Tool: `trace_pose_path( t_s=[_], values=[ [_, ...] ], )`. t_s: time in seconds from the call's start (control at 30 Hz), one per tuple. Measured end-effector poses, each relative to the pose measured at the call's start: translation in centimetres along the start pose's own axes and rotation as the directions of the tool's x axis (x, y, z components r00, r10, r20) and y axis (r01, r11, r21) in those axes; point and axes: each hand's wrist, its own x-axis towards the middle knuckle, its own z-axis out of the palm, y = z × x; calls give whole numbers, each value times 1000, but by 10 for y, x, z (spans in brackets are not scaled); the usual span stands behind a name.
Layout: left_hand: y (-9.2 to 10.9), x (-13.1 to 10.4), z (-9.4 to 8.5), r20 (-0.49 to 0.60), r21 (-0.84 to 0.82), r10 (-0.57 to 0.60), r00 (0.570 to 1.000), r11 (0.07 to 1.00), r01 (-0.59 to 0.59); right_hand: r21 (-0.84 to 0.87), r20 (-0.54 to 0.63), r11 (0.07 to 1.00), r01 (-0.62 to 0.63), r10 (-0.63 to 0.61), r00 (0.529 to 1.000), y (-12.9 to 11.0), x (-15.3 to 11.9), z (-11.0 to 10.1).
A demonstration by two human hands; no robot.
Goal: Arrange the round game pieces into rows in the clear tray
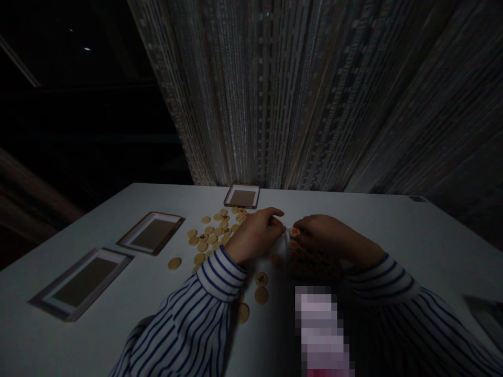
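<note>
My right hand [336, 235] is over a dark box [291, 269], its fingertips closed at the edge of a round Chinese chess piece [295, 231] with a red character. Just below it is another red-marked chess piece [294, 244]. Rows of red-marked pieces fill the box, partly hidden by the hand and shadow. My left hand [257, 233] is at the box's left side, index finger stretched out and apart from the lower fingers, nothing visible between them. Whether its fingertips touch the box, I cannot tell. Loose wooden chess pieces [212, 239] lie scattered left of it.
On the white table [149, 298], two chess pieces [261, 295] lie near the box. Flat framed cards [151, 233] lie at the left, with another framed card [241, 196] at the back. A string curtain [267, 104] hangs behind the table. A pixelated patch covers the lower middle.
</note>
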Motion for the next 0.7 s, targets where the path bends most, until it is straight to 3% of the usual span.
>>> trace_pose_path(
  t_s=[0.17, 0.37, 0.7],
  values=[
    [-1, 0, -1, 10, 79, 16, 1000, 997, -17, -28, -11, 1000, 3, -4, 1000, 4, 2, 11],
    [-2, 0, -1, 17, 94, 27, 999, 995, -29, -44, 55, 999, -15, 17, 998, 8, 8, 22],
    [-3, 1, -2, 2, 118, 40, 999, 992, -40, -36, 60, 999, -32, 34, 998, 5, 8, 22]
  ],
)
